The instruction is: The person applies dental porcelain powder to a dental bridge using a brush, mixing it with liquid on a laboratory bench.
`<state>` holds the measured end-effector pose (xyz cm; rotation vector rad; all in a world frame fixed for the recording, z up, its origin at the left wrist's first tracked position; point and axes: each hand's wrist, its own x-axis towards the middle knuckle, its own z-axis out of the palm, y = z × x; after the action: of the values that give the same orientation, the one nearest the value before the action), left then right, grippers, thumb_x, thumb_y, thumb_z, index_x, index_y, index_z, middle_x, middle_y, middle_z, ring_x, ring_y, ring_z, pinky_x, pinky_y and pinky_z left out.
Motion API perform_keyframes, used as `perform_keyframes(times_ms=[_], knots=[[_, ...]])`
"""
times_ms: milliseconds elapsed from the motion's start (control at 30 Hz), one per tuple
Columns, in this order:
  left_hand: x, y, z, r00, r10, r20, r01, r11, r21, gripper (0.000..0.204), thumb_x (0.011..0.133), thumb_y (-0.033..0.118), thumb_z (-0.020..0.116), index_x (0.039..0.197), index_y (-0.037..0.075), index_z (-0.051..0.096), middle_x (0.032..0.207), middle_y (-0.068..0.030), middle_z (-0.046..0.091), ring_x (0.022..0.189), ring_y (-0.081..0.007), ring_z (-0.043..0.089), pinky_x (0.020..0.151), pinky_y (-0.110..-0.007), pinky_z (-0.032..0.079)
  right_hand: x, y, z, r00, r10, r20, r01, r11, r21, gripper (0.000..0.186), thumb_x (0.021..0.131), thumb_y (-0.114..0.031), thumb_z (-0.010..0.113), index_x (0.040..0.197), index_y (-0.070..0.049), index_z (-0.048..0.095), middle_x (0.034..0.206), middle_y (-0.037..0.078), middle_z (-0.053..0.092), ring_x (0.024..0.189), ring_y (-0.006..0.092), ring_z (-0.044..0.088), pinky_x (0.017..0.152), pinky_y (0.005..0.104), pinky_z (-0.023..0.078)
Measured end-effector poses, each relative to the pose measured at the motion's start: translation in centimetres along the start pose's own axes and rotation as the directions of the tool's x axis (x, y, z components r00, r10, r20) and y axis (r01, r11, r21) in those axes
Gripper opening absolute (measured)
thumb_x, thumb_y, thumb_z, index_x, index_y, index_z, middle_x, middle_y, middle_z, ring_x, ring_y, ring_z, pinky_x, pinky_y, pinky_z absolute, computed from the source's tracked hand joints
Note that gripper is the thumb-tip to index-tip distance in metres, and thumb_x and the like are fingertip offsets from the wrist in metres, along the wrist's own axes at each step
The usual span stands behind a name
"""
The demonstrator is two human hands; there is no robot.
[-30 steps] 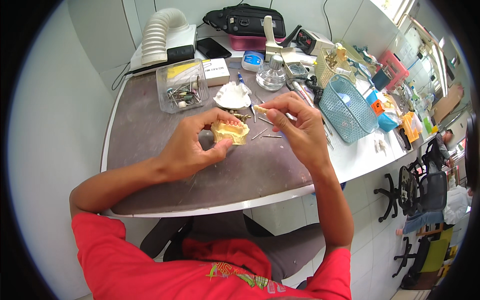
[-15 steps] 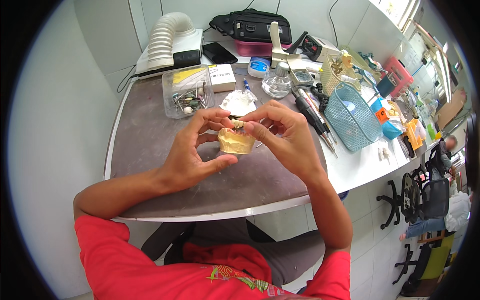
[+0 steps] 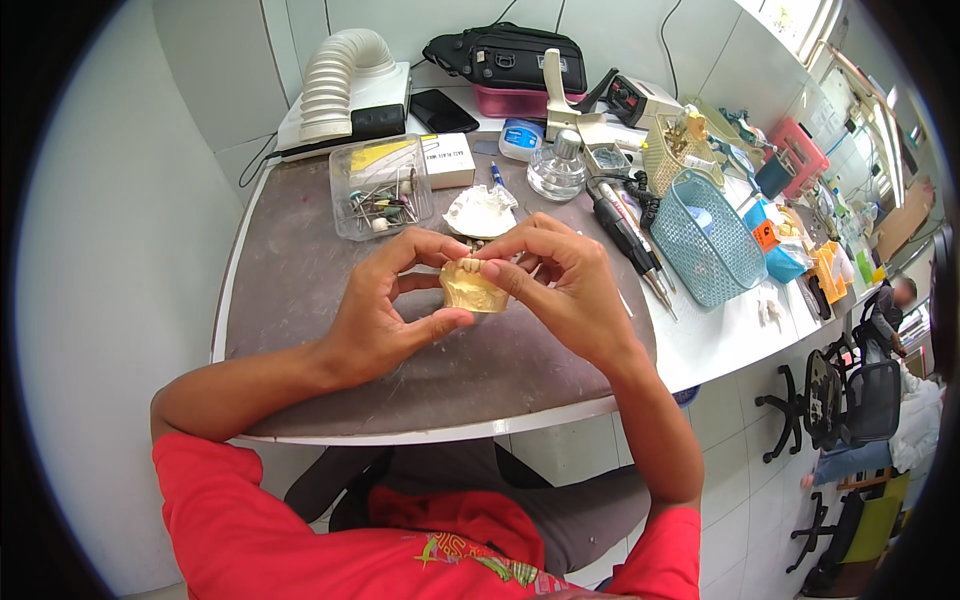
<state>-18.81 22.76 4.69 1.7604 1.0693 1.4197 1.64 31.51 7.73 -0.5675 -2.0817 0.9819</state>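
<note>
My left hand [image 3: 365, 300] grips a yellow dental cast [image 3: 474, 291] above the brown work mat, its thumb low on the side and its fingers up at the top. A short row of cream artificial teeth [image 3: 469, 265] sits at the cast's upper front edge. The thumb and forefinger of my right hand [image 3: 568, 275] are closed on the right end of that row, while my left fingertips touch near its other end. Fingers partly hide the top of the cast. Just beyond my hands, a white plaster dental cast [image 3: 481, 210] lies on the mat.
A clear box of rotary burs [image 3: 385, 190] stands at the back left, beside a white carton [image 3: 448, 162]. Behind the white cast are a blue pen [image 3: 496, 173] and a glass bottle [image 3: 556, 172]. Rightward lie a black handpiece [image 3: 625, 228] and a blue basket [image 3: 708, 235].
The row of teeth has come down from above the yellow cast onto its upper front edge. My right hand has lowered with it; my left hand keeps nearly the same place.
</note>
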Motion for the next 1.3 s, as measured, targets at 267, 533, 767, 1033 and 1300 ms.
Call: perform_keyframes(times_ms=[267, 533, 767, 1033, 1300], knots=[[0.0, 0.1, 0.1, 1.000, -0.004, -0.005, 0.004, 1.000, -0.007, 0.049, 0.082, 0.010, 0.082, 0.123, 0.005, 0.057, 0.123, -0.0080, 0.058, 0.117, -0.0180, 0.061, 0.099, -0.036, 0.055, -0.1, -0.2, -0.1, 1.000, 0.019, 0.017, -0.018, 1.000, -0.022, 0.017, 0.089, -0.019, 0.075, 0.097, -0.005, 0.077, 0.086, 0.006, 0.065, 0.068, 0.0116, 0.059, 0.063, 0.0273, 0.047], [0.1, 0.1, -0.3, 0.998, -0.047, 0.037, 0.047, 0.999, 0.001, 0.056, 0.082, 0.017, 0.083, 0.129, 0.004, 0.055, 0.127, -0.0095, 0.056, 0.121, -0.0191, 0.058, 0.102, -0.037, 0.053, -1.5, 0.2, -0.8, 1.000, -0.004, -0.002, 0.004, 0.999, -0.037, 0.038, 0.085, -0.021, 0.079, 0.118, -0.006, 0.069, 0.101, 0.007, 0.068, 0.072, 0.0125, 0.063, 0.061, 0.0255, 0.050], [0.2, 0.2, -0.4, 0.996, -0.033, 0.087, 0.033, 0.999, 0.003, 0.062, 0.085, 0.017, 0.081, 0.138, 0.006, 0.052, 0.136, -0.0100, 0.054, 0.127, -0.0209, 0.055, 0.104, -0.038, 0.051, -2.8, 0.5, -0.4, 0.994, -0.082, 0.068, 0.093, 0.982, -0.167, 0.056, 0.080, -0.024, 0.083, 0.129, -0.008, 0.061, 0.116, 0.008, 0.066, 0.080, 0.0168, 0.068, 0.062, 0.0300, 0.056], [0.2, 0.0, -0.5, 0.994, -0.015, 0.105, 0.011, 0.999, 0.043, 0.054, 0.086, 0.015, 0.080, 0.134, 0.008, 0.057, 0.134, -0.0098, 0.055, 0.125, -0.0205, 0.055, 0.103, -0.037, 0.051, -3.0, 0.7, 0.0, 0.993, -0.111, 0.042, 0.117, 0.977, -0.179, 0.055, 0.080, -0.021, 0.083, 0.129, -0.009, 0.060, 0.112, 0.010, 0.065, 0.081, 0.0189, 0.069, 0.064, 0.0308, 0.056], [0.3, -0.1, -0.4, 0.996, 0.018, 0.084, -0.023, 0.998, 0.065, 0.051, 0.085, 0.013, 0.079, 0.132, 0.008, 0.059, 0.132, -0.0093, 0.057, 0.123, -0.0210, 0.057, 0.100, -0.038, 0.053, -3.1, 1.0, 0.2, 0.988, -0.150, 0.038, 0.154, 0.971, -0.181, 0.053, 0.082, -0.019, 0.081, 0.129, -0.009, 0.060, 0.111, 0.010, 0.066, 0.080, 0.0203, 0.069, 0.067, 0.0325, 0.057]])
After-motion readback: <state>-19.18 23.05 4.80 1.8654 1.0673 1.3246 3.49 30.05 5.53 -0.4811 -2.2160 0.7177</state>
